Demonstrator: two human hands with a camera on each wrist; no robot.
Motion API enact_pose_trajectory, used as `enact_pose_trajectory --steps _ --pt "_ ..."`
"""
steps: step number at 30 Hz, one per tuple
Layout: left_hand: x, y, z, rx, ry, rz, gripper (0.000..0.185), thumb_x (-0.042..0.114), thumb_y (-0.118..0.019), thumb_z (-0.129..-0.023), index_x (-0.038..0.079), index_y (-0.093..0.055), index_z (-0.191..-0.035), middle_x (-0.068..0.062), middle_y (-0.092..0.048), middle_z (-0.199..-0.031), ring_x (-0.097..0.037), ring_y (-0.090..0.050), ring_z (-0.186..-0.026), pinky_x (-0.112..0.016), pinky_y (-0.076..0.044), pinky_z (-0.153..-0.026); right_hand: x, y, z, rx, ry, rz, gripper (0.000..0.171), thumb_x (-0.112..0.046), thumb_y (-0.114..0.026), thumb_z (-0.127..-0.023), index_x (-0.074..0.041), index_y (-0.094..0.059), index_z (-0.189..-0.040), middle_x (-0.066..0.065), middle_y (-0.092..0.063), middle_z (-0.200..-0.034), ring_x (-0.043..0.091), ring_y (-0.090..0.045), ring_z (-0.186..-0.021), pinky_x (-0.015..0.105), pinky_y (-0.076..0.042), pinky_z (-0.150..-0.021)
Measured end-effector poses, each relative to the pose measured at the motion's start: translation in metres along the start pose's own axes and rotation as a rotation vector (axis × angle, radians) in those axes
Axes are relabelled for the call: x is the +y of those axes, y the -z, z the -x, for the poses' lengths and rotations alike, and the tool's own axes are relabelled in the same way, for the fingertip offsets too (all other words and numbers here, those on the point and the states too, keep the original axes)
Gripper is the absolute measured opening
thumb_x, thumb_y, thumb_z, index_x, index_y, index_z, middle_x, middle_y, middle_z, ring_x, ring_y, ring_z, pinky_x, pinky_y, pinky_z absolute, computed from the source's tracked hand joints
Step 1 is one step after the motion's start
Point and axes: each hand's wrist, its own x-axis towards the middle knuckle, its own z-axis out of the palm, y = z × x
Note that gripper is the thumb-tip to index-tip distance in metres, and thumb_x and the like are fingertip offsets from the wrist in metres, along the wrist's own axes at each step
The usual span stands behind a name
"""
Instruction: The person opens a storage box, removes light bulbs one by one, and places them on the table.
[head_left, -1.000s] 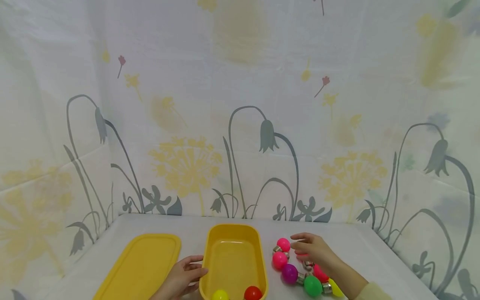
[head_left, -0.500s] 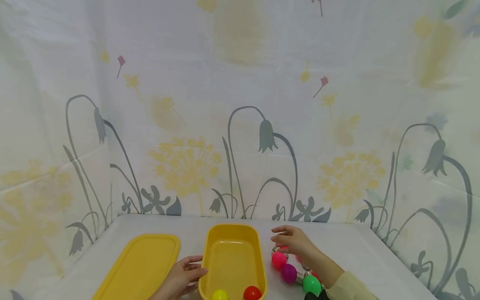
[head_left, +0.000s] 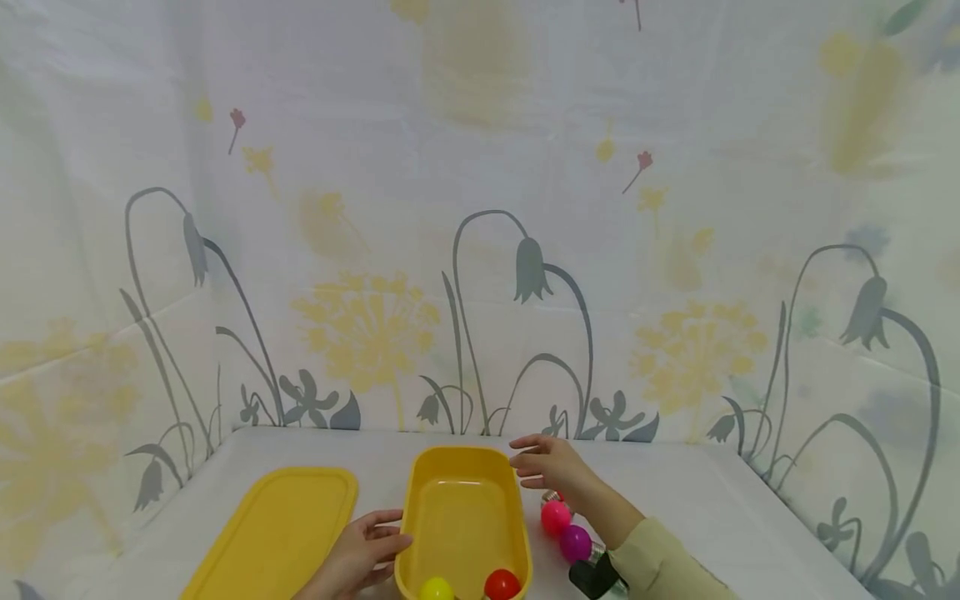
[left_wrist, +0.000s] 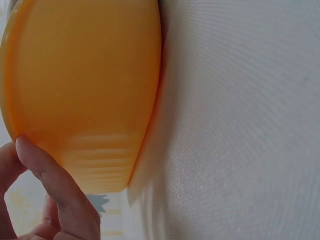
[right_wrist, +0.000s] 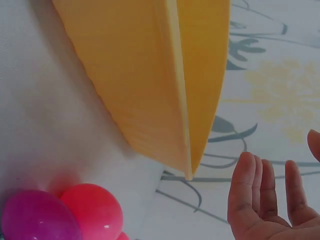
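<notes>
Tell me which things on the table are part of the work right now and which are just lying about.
In the work:
- yellow tub, left hand resting on its side
- right hand, open beside the tub's far end
- red bulb and yellow bulb in the tub
- pink bulb and purple bulb beside it

Lying about:
- yellow lid

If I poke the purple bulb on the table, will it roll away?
Probably a little: the purple bulb has a round, smooth head, so it may roll. Its metal base would likely make it curve, and the pink bulb right beside it might block it.
</notes>
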Motion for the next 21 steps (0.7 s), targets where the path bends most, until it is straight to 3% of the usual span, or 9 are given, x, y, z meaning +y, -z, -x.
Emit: enact_pose_trajectory --steps 11,21 --pt "-0.002 0.003 -0.001 -0.011 -0.014 0.013 0.058 0.018 -0.073 -0.082 -0.005 -0.046 -0.127 -0.012 -0.06 -0.096 -0.016 -0.061 -0.075 -0.029 -0.052 -0.067 -0.012 -0.017 -0.021 -0.071 0.015 -0.005 0.035 -0.013 -0.065 -0.087 0.001 -0.055 -0.118 0.013 -0.061 -0.106 0.035 -0.059 -0.098 0.037 -0.051 -0.081" --pt "-0.002 0.0 -0.003 0.011 0.001 0.012 0.059 0.018 -0.073 -0.081 -0.005 -0.045 -0.128 -0.014 -0.06 -0.098 -0.017 -0.062 -0.077 -0.03 -0.052 -0.067 -0.018 -0.042 -0.038 -0.203 0.029 -0.028 0.033 -0.007 -0.066 -0.085 0.001 -0.057 -0.115 0.012 -0.061 -0.102 0.034 -0.06 -0.097 0.035 -0.052 -0.079"
